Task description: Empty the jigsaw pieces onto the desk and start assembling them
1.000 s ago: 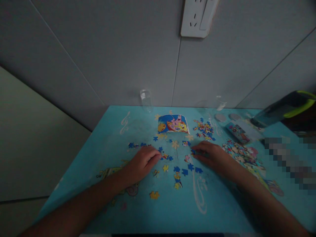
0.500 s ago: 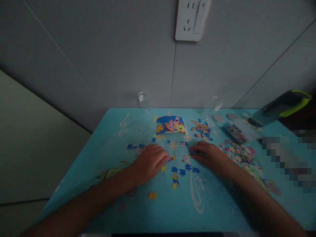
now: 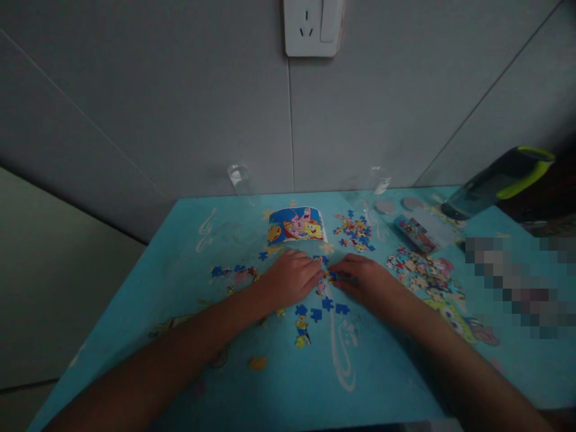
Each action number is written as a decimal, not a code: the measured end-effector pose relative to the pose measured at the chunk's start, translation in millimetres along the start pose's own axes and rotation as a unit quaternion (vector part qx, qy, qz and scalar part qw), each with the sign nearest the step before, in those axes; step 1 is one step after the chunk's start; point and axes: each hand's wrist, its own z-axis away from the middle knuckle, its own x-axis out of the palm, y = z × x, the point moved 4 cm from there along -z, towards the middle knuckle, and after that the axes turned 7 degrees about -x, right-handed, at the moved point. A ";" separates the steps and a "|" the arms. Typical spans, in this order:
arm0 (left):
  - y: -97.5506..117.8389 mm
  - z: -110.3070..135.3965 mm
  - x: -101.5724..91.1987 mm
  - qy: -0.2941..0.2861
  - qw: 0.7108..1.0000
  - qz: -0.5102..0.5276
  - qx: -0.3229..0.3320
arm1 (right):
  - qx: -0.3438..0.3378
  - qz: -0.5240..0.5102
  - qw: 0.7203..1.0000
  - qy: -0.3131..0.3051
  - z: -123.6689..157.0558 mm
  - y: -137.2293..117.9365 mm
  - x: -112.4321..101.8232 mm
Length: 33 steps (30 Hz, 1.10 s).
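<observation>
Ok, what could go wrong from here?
The left hand and right hand nearly meet among small puzzle pieces, so one might get knocked askew. The right forearm runs beside a loose pile and could brush it. Blue pieces on the hands' near side may get nudged.

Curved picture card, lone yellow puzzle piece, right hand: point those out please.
Curved picture card (image 3: 297, 226), head view: middle of its printed face.
Lone yellow puzzle piece (image 3: 258, 362), head view: its middle.
Right hand (image 3: 363, 276), head view: back of the hand.
</observation>
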 end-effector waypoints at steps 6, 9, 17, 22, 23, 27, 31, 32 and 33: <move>-0.7 1.0 0.3 -0.004 0.999 0.010 -0.030 | 0.010 0.007 1.000 -0.019 -0.2 -1.9 -0.4; -2.9 2.7 0.3 0.009 0.999 0.032 -0.037 | 0.014 0.005 1.000 -0.022 -0.4 -2.9 -0.6; -2.7 5.1 1.2 0.005 1.000 0.023 0.000 | 0.009 0.002 1.000 -0.024 -0.3 -2.8 -2.7; -3.2 4.5 -2.1 0.015 1.000 0.015 0.021 | 0.017 0.023 0.999 -0.021 1.5 4.6 -6.1; -2.7 4.7 -3.3 0.020 0.999 0.012 0.030 | 0.022 0.033 0.999 -0.019 1.7 7.2 -6.4; -1.9 5.8 -9.2 0.044 0.998 0.044 0.024 | 0.019 0.058 0.998 -0.024 1.8 14.6 -5.9; -6.4 5.3 -16.9 0.058 0.993 0.102 -0.013 | -0.002 0.072 0.997 -0.024 2.7 14.0 -8.1; -7.8 4.8 -20.3 0.060 0.992 0.106 -0.014 | -0.004 0.076 0.997 -0.021 3.0 13.1 -9.3; -9.0 4.2 -24.8 0.062 0.992 0.109 -0.016 | -0.006 0.079 0.997 -0.018 3.0 11.9 -10.4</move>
